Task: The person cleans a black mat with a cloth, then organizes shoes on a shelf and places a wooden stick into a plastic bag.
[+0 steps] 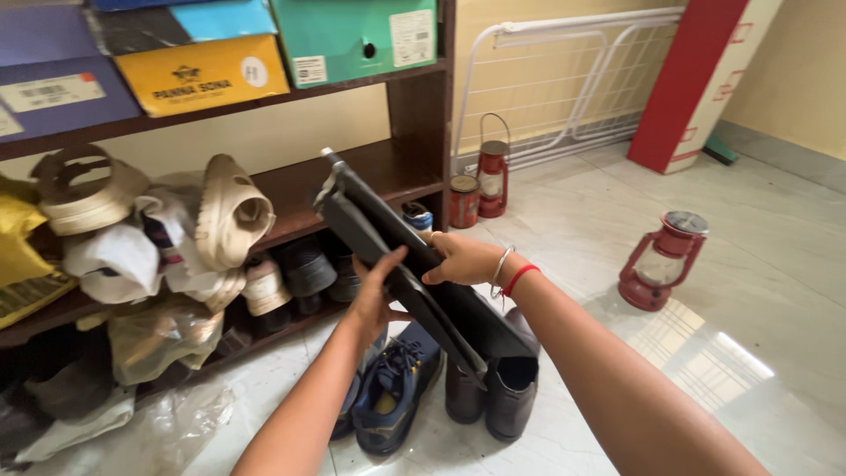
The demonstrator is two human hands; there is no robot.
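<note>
both hands hold one long flat black panel [397,264], matte and stiff, tilted up toward the shelf [414,167]. left hand [374,295] grips its lower edge from below, fingers curled; right hand [463,258] clamps it from the far side, with a metal bangle and red thread on the wrist. below: two black leather boots [493,392], two blue laced sneakers [397,383]. two red lanterns [661,260] on glossy tile; two beige foam clogs [229,216] on the wooden shelf.
</note>
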